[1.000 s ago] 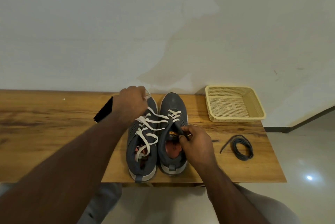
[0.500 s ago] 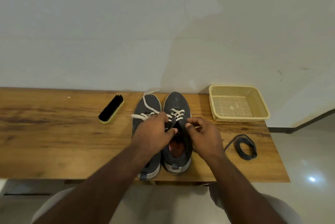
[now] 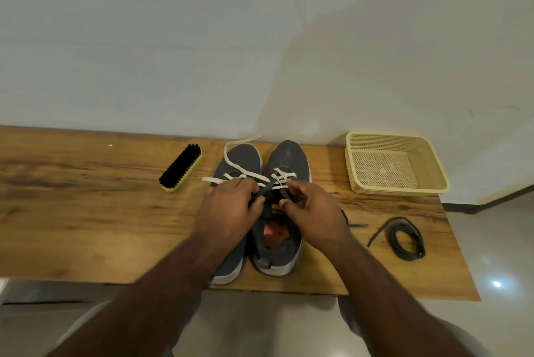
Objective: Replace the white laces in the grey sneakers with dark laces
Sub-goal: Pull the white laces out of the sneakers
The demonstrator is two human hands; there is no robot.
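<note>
We've got two grey sneakers side by side on the wooden table (image 3: 86, 226), toes to the wall: right sneaker (image 3: 284, 171) and left sneaker (image 3: 239, 160). Both hands sit over the right sneaker's throat. Left hand (image 3: 228, 212) has fingers curled, pinching a dark lace (image 3: 264, 190) that runs up from its fingertips toward the eyelets. Right hand (image 3: 313, 212) has thumb and forefinger curled in at the tongue area, just across from the left fingertips; they seem to nip the dark material there, but exactly what they clamp we can't tell, it's blurred. Just past the fingertips, white laces (image 3: 284, 177) still cross the right sneaker's front eyelets. A second white lace (image 3: 234, 161) lies loose over the left sneaker's toe, one end trailing beyond the toe, another end sticking out left of the left knuckles.

Our forearms and hands cover the left sneaker's rear half and most of the right one's throat; the pink insole (image 3: 273, 233) shows betw. the wrists.

Outward: a dark lace tip (image 3: 357, 225) pokes out right of the right wrist. Further right, well apart, one coiled dark lace (image 3: 406, 239). Beyond that, near the wall, one cream plastic basket (image 3: 433, 165). Left of the left hand, one shoe brush (image 3: 180, 168), black bristles, yellow back.

Count: 2 sneakers, 2 white laces, 2 dark laces, 1 basket, 1 brush.
</note>
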